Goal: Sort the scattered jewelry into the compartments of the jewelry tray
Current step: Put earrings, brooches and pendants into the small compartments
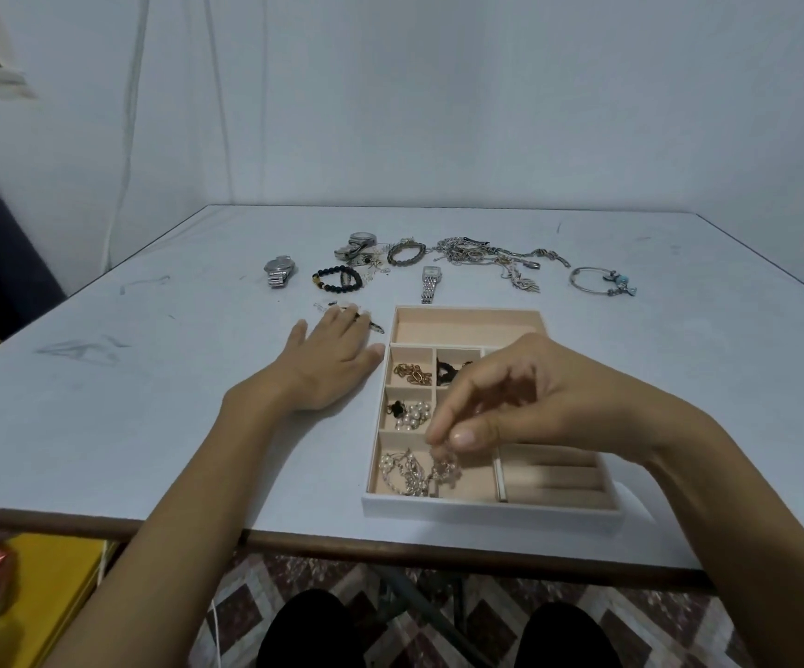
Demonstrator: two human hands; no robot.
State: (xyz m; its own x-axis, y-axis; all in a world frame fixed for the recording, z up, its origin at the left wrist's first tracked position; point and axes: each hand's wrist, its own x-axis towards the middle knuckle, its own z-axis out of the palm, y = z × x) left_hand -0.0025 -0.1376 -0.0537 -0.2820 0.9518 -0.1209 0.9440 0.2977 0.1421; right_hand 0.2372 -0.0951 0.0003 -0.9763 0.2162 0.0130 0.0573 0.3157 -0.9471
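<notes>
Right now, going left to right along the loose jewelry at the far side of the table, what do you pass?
silver watch → black bead bracelet → grey bead bracelet → tangle of chains → bangle with blue charms

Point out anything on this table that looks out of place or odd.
The silver chains beyond the tray lie in one tangled heap, so single pieces are hard to tell apart. Dark scuff marks smear the table at the left. Nothing looks spilled or broken.
</notes>
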